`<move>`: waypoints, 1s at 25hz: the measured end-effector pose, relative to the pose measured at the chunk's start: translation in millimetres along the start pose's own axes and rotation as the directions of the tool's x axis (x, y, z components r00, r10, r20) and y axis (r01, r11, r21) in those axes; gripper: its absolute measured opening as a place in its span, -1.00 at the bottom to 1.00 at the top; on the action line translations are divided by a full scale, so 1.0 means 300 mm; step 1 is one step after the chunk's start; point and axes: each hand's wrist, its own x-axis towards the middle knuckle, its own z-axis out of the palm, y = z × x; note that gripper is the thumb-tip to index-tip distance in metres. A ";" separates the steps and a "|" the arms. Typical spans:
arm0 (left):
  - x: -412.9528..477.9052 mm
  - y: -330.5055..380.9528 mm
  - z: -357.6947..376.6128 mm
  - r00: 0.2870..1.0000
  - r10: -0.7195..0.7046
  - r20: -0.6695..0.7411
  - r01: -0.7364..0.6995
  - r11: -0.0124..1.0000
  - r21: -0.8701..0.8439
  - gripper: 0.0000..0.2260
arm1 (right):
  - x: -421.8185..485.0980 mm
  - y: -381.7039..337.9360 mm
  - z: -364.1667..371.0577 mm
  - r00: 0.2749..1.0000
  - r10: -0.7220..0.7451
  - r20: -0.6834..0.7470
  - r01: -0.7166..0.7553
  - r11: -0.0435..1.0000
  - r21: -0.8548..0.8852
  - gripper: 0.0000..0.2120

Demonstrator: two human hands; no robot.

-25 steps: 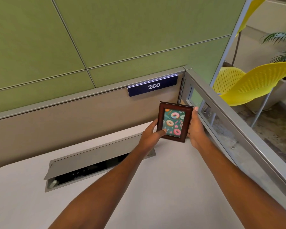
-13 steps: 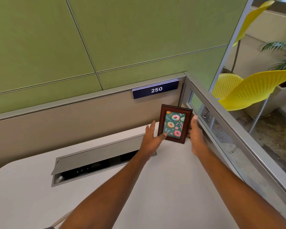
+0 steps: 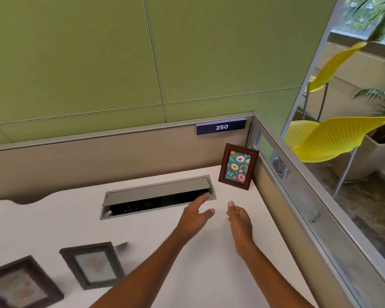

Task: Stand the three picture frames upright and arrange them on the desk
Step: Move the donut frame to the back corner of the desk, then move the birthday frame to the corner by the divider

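Note:
A small brown frame with a doughnut picture (image 3: 237,166) stands upright in the far right corner of the white desk (image 3: 209,263). Both hands are off it and hover nearer to me. My left hand (image 3: 195,216) has relaxed, spread fingers and holds nothing. My right hand (image 3: 239,221) is likewise empty, fingers loosely extended. Two more frames lie flat at the near left: a grey one (image 3: 93,264) and a dark brown one (image 3: 20,283), both blurred.
A grey cable hatch (image 3: 158,195) sits open in the desk behind my left hand. Beige and green partition panels with a "250" sign (image 3: 221,127) close off the back. A glass side panel (image 3: 298,196) bounds the right; yellow chairs (image 3: 333,138) stand beyond.
Both hands let go of the doughnut frame and drew back toward me. The frame now stands alone in the corner. The view dropped, bringing the two flat frames into sight.

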 end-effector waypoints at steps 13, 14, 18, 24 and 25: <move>-0.577 -0.298 -0.279 0.997 -0.071 -0.016 0.070 0.997 -0.041 -0.74 | -0.530 0.099 0.283 0.974 -0.066 0.219 0.075 0.997 -0.034 -0.61; -0.626 -0.331 -0.312 0.996 -0.081 -0.024 0.079 0.995 -0.060 -0.76 | -0.571 0.110 0.307 0.973 -0.060 0.224 0.068 0.997 -0.029 -0.61; -0.829 -0.479 -0.469 0.987 -0.127 -0.096 0.118 0.989 -0.094 -0.83 | -0.749 0.169 0.413 0.969 -0.033 0.245 0.049 0.997 -0.060 -0.59; -1.067 -0.631 -0.687 0.944 -0.193 -0.267 0.157 0.976 -0.149 -0.82 | -0.973 0.239 0.613 0.943 -0.032 0.331 0.071 0.991 -0.109 -0.60; -1.102 -0.649 -0.724 0.934 -0.204 -0.292 0.162 0.973 -0.163 -0.82 | -1.013 0.245 0.657 0.935 -0.031 0.353 0.076 0.990 -0.116 -0.60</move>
